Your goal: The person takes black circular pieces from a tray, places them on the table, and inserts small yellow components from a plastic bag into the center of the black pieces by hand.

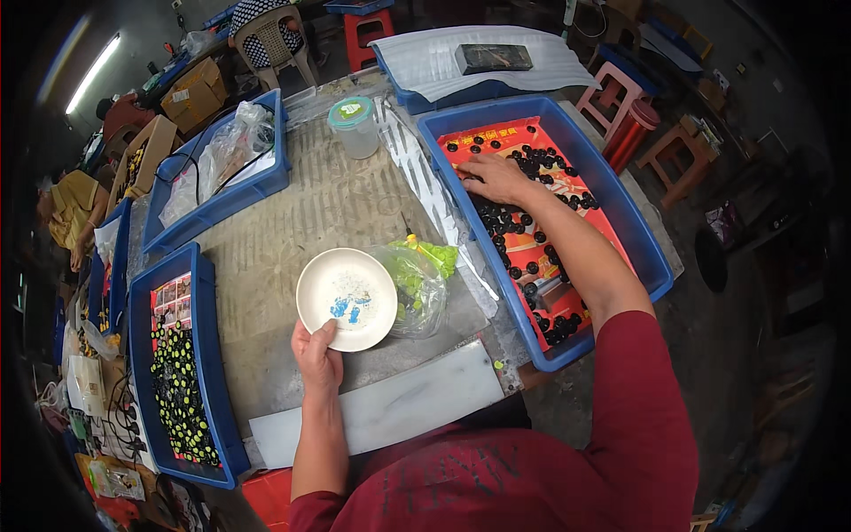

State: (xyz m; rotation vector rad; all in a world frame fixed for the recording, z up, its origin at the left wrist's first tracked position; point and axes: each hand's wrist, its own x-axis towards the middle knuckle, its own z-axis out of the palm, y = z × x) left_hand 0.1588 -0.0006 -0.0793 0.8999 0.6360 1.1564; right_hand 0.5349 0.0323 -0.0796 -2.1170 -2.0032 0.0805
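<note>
My left hand grips a shallow cream-white dish by its near rim, thumb over the edge. Inside lie tiny pale pieces and a few blue bits, too small to name. At the right my right hand reaches into a blue tray lined with red printed sheets. Its fingers stretch out, slightly apart, over the sheet among small round black pieces; nothing shows in them, though the tips are partly hidden.
A clear plastic bag with something green sits beside the dish. A lidded tub stands farther back. Left, one blue tray holds black-and-yellow-green pieces; another holds plastic bags. A dark block rests on white foam sheet.
</note>
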